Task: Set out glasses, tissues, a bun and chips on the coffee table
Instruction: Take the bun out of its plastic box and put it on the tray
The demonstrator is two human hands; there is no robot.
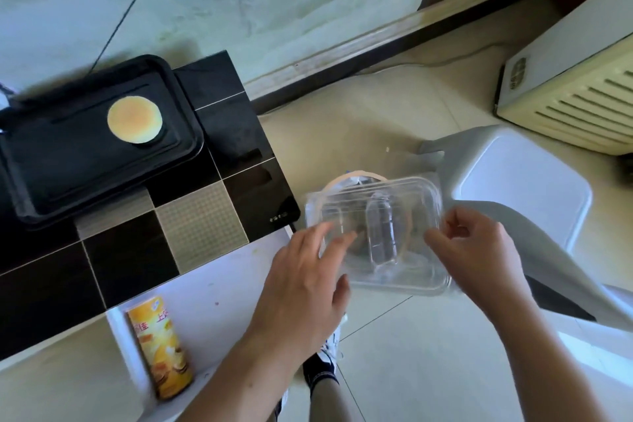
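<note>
A round golden bun [134, 119] lies on a black tray [51, 175] at the back left of the black-tiled coffee table [130, 250]. A yellow chips can [160, 346] lies on the white lower shelf [226, 284] near the front. Over the floor, both hands hold a clear empty plastic clamshell box [380, 233]. My left hand [308, 277] touches its left side with spread fingers. My right hand [479, 250] pinches its right edge. No glasses or tissues are in view.
A grey plastic stool [520, 188] stands right of the table, close behind the clamshell. A cream heater or fan unit [575, 92] sits at the far right. A round rimmed object [342, 178] shows under the box. My shoe [323, 367] is on the tiled floor below.
</note>
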